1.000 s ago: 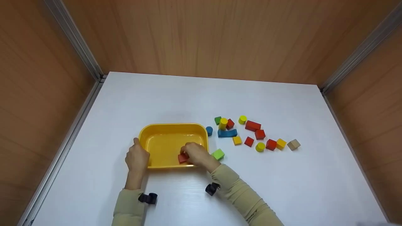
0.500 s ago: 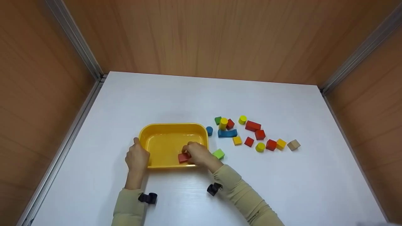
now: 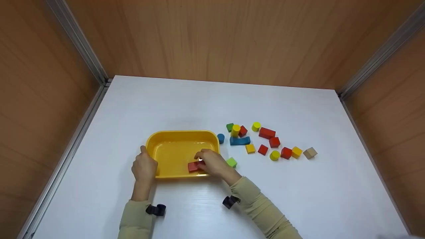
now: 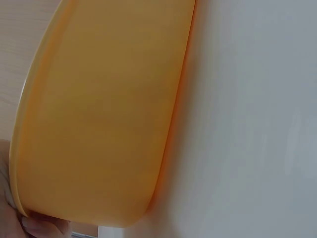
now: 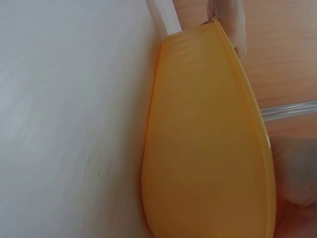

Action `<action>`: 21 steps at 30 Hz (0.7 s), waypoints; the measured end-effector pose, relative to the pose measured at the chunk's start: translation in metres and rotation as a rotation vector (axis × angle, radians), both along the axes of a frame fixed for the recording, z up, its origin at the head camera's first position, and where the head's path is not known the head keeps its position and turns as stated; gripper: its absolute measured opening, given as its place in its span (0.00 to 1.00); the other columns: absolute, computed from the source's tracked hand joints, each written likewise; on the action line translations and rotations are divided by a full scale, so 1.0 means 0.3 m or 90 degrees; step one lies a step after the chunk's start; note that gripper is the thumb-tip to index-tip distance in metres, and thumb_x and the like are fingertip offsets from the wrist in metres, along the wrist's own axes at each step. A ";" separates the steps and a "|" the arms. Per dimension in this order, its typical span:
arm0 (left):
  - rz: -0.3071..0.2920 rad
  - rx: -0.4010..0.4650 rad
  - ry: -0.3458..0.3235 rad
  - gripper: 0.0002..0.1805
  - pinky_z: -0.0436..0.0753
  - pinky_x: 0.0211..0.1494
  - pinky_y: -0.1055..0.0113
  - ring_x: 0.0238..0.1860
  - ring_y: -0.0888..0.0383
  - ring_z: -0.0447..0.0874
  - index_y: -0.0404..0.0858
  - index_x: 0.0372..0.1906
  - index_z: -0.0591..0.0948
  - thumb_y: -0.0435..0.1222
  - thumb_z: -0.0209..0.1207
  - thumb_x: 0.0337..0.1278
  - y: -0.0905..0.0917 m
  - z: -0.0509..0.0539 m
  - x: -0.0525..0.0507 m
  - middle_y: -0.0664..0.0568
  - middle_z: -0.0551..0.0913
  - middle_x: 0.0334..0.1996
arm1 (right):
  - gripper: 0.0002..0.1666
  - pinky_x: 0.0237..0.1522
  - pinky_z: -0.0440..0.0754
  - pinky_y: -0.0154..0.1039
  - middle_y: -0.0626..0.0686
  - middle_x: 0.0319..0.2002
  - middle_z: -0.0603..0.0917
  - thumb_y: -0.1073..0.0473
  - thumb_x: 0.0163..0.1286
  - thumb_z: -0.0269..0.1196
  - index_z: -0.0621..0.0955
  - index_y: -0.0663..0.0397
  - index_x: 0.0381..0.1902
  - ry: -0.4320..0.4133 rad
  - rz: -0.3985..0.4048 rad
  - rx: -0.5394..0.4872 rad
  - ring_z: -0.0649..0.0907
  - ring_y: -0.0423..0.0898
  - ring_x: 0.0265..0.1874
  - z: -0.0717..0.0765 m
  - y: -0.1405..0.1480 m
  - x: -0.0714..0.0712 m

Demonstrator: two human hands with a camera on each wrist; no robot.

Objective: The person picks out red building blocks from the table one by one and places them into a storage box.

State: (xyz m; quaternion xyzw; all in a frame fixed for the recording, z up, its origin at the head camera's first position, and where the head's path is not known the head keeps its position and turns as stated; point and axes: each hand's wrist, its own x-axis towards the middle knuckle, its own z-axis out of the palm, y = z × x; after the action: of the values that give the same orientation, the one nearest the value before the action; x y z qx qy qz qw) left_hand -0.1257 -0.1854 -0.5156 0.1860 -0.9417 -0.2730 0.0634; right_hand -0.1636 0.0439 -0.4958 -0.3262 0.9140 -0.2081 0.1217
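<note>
A yellow tray (image 3: 182, 133) lies on the white table, left of the scattered blocks. My left hand (image 3: 144, 166) grips its left rim; in the left wrist view, a finger or thumb (image 4: 47, 226) shows at the rim. My right hand (image 3: 214, 162) reaches over the near right part of the tray and pinches red block material at its right end. That red block (image 3: 192, 167) lies on the tray floor; whether it is one long block or two side by side, I cannot tell. In the right wrist view the tray wall (image 5: 208, 139) hides the fingertips.
Right of the tray lie a light green block (image 3: 231, 162), a blue cylinder (image 3: 220, 138), a curved blue block (image 3: 240, 141), yellow cylinders (image 3: 235, 130), several red blocks (image 3: 267, 133) and a plain wooden cube (image 3: 310, 153). Wooden panels (image 3: 212, 39) wall the table's back and sides.
My right hand has shifted slightly right inside the tray, and more red shows beside its fingers. The left hand and the tray have stayed in place.
</note>
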 end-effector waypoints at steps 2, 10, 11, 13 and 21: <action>0.002 0.004 -0.007 0.21 0.71 0.16 0.62 0.16 0.50 0.74 0.24 0.48 0.65 0.22 0.52 0.45 -0.001 0.001 -0.001 0.37 0.77 0.24 | 0.14 0.39 0.74 0.31 0.52 0.37 0.78 0.59 0.58 0.61 0.79 0.57 0.43 0.003 -0.002 -0.014 0.76 0.41 0.32 0.005 0.005 0.002; 0.006 0.000 -0.002 0.22 0.72 0.17 0.59 0.17 0.49 0.75 0.24 0.48 0.65 0.23 0.54 0.43 -0.004 0.000 -0.002 0.36 0.77 0.23 | 0.15 0.41 0.74 0.31 0.52 0.39 0.78 0.59 0.59 0.60 0.77 0.56 0.45 -0.001 -0.033 -0.065 0.76 0.42 0.34 0.019 0.027 0.013; 0.006 0.000 -0.001 0.21 0.72 0.17 0.59 0.17 0.49 0.75 0.24 0.48 0.65 0.23 0.54 0.43 -0.004 0.001 -0.002 0.36 0.77 0.23 | 0.15 0.41 0.74 0.31 0.52 0.40 0.78 0.60 0.60 0.60 0.77 0.56 0.46 -0.006 -0.035 -0.074 0.76 0.42 0.35 0.020 0.031 0.013; 0.007 0.001 0.002 0.21 0.72 0.16 0.59 0.17 0.48 0.75 0.24 0.47 0.65 0.23 0.54 0.43 -0.004 0.001 -0.002 0.36 0.77 0.23 | 0.15 0.43 0.73 0.31 0.52 0.40 0.77 0.60 0.60 0.59 0.76 0.56 0.46 -0.014 -0.037 -0.091 0.76 0.42 0.36 0.024 0.040 0.016; 0.011 0.006 -0.013 0.21 0.71 0.16 0.59 0.17 0.49 0.74 0.26 0.47 0.65 0.24 0.54 0.43 0.000 0.006 0.000 0.37 0.76 0.23 | 0.13 0.42 0.74 0.31 0.50 0.38 0.76 0.61 0.60 0.59 0.75 0.57 0.44 0.044 -0.028 -0.154 0.75 0.42 0.36 0.016 0.094 0.018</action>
State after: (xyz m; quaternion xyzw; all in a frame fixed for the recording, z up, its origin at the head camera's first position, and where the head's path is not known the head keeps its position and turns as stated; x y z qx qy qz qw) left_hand -0.1257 -0.1853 -0.5140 0.1970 -0.9394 -0.2750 0.0556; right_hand -0.1581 0.0721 -0.4911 -0.3256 0.8928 -0.3079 0.0457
